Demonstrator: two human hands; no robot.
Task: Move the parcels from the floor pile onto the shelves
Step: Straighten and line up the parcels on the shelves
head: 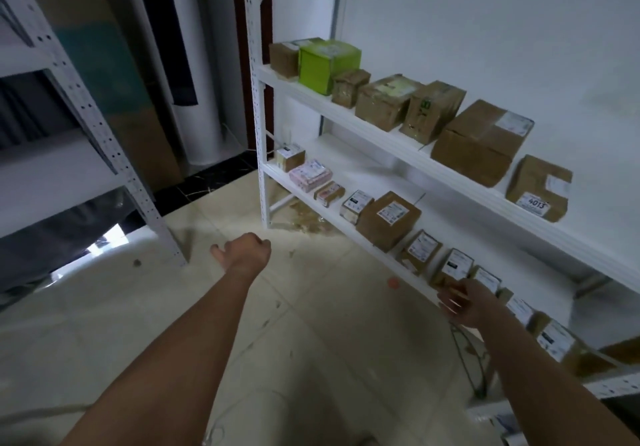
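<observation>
Head view: right hand (465, 303) fingers spread, empty, at lower shelf (374, 244) edge, touching small parcel (452, 269). Left hand (244, 251) loosely curled, empty, over floor. Pile not visible. Risk: withdrawing fingers snag parcel, tip it off edge.

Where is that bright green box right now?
The green box sits on the upper shelf near its left end, between two brown cardboard parcels.
</observation>
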